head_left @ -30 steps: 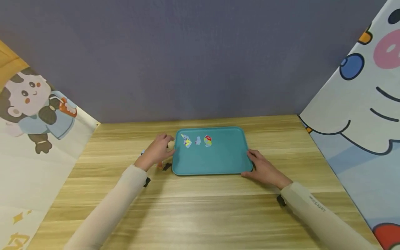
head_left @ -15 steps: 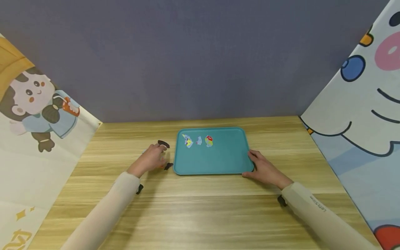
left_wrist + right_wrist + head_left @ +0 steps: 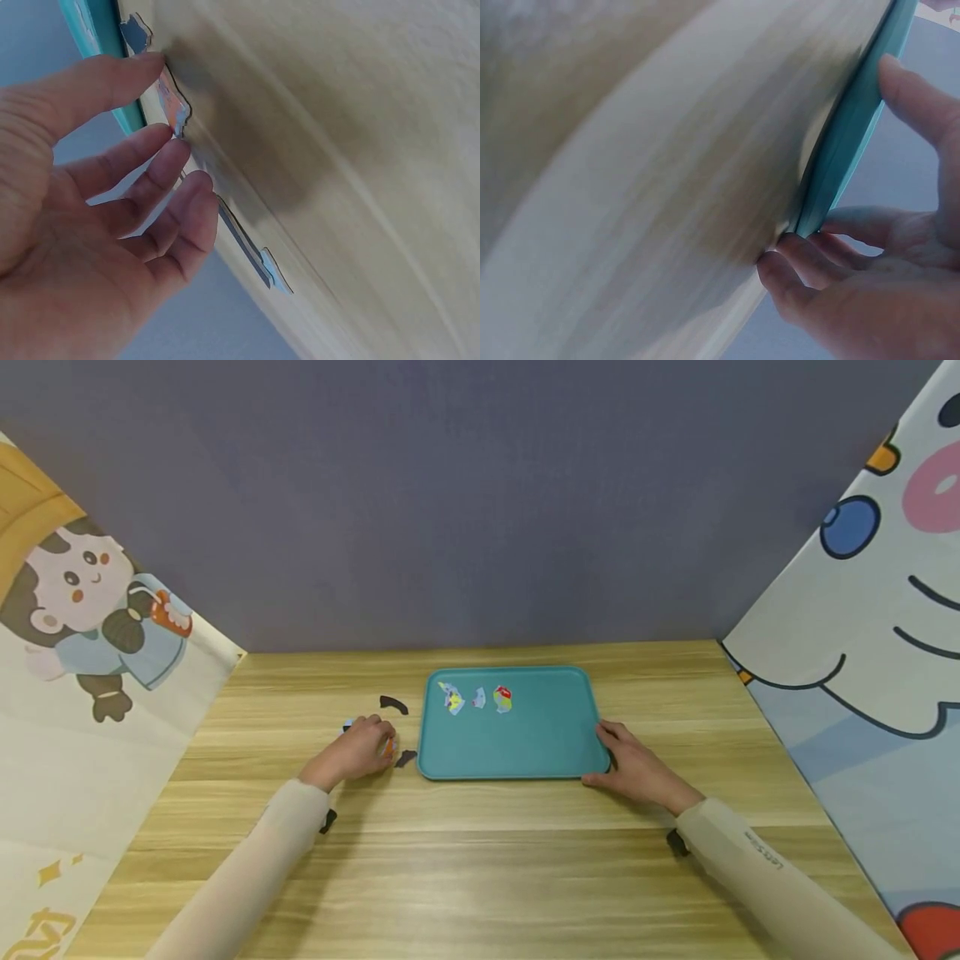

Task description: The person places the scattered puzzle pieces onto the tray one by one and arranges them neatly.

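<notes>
In the head view my left hand is left of the teal tray. Its thumb and forefinger pinch opposite ends of an orange puzzle piece, low over the wooden table; whether it is lifted cannot be told. A dark piece lies beside the tray's left edge, a dark curved piece farther back. A light blue piece shows beyond the fingers. My right hand holds the tray's near right corner, thumb on the front rim and fingers along the right side.
Three colourful pieces lie in the tray's back left: a yellow-and-blue one, a small pale one and a red-and-yellow one. A grey wall stands behind the wooden table, with cartoon-printed panels at both sides.
My left hand has left the tray's left edge, moved left and closed its fingertips on the orange piece. The dark curved piece has come into sight. The right hand stays on the tray.
</notes>
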Action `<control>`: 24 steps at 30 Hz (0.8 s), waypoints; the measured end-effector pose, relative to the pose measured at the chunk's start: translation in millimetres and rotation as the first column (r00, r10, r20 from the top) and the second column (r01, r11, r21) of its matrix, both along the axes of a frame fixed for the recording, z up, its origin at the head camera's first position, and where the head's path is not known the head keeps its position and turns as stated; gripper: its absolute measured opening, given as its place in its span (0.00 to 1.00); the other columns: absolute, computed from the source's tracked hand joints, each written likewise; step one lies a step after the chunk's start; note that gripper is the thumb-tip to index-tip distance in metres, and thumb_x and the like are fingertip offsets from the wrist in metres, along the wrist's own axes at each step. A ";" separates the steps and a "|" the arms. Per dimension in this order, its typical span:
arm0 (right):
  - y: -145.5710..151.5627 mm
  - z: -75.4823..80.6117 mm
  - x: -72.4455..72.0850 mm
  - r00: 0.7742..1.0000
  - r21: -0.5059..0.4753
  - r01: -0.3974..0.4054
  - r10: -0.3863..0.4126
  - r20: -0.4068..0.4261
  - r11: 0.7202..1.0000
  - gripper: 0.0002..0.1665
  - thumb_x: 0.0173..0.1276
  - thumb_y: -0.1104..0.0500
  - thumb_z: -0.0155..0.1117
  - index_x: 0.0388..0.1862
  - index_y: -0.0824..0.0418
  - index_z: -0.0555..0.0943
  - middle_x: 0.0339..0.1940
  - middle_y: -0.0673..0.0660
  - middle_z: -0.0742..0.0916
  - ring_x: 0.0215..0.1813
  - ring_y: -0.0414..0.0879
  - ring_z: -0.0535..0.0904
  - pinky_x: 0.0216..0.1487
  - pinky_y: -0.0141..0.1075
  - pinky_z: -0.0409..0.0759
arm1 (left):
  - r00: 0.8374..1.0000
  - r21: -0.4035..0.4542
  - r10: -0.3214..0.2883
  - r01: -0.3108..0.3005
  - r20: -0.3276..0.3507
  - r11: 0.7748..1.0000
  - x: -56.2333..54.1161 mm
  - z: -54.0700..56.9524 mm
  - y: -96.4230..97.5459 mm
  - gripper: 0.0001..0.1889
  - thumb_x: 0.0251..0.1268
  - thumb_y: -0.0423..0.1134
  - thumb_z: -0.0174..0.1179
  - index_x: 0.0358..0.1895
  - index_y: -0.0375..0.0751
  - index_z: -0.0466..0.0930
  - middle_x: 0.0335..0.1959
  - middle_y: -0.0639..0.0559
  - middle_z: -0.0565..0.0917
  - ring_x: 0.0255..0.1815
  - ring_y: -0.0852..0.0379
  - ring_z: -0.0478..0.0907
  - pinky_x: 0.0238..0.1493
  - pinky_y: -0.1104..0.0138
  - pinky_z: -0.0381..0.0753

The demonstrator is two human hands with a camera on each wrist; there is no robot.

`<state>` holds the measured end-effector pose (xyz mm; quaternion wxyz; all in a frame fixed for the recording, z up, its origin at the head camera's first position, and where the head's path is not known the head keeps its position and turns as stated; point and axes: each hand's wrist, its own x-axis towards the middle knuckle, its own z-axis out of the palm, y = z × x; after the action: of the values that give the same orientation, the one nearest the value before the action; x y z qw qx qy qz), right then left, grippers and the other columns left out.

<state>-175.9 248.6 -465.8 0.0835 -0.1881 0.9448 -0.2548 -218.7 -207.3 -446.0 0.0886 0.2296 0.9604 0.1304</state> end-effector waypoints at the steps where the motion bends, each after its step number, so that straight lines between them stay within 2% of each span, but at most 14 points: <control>1: 0.0 0.1 0.0 1.000 0.000 0.002 -0.002 0.002 1.000 0.57 0.59 0.40 0.67 0.70 0.77 0.54 0.71 0.70 0.57 0.68 0.66 0.57 0.62 0.57 0.62 | 1.000 -0.001 0.003 -0.003 0.005 1.000 -0.1 -0.1 0.3 0.18 0.53 0.36 0.67 0.48 0.33 0.78 0.41 0.44 0.76 0.43 0.43 0.70 0.45 0.53 0.73; 6: 0.5 0.1 0.8 1.000 -0.001 0.004 -0.004 0.005 1.000 0.57 0.59 0.41 0.68 0.70 0.77 0.54 0.71 0.70 0.57 0.69 0.67 0.56 0.62 0.57 0.62 | 1.000 -0.004 0.005 -0.005 0.008 1.000 -2.4 -1.4 1.2 0.20 0.52 0.35 0.68 0.48 0.31 0.77 0.43 0.43 0.76 0.45 0.42 0.70 0.48 0.52 0.72; 15: 0.9 -0.4 0.4 1.000 -0.007 -0.001 0.001 -0.002 1.000 0.57 0.59 0.41 0.67 0.69 0.78 0.54 0.71 0.70 0.58 0.68 0.66 0.57 0.62 0.57 0.62 | 1.000 -0.011 0.008 -0.008 0.008 1.000 -5.1 -5.1 1.9 0.20 0.51 0.37 0.68 0.47 0.30 0.77 0.41 0.42 0.75 0.44 0.42 0.70 0.47 0.52 0.72; 24: -0.2 -1.1 1.4 1.000 -0.014 0.002 -0.002 -0.024 1.000 0.56 0.58 0.43 0.69 0.69 0.77 0.55 0.71 0.70 0.58 0.68 0.66 0.58 0.61 0.56 0.64 | 1.000 -0.012 0.022 -0.022 -0.008 1.000 -4.5 -4.1 4.2 0.22 0.49 0.38 0.70 0.46 0.31 0.77 0.39 0.43 0.74 0.43 0.43 0.69 0.46 0.53 0.72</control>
<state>-174.5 248.4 -466.9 0.0706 -0.1908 0.9442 -0.2590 -223.1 -203.1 -450.0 0.0848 0.2188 0.9641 0.1245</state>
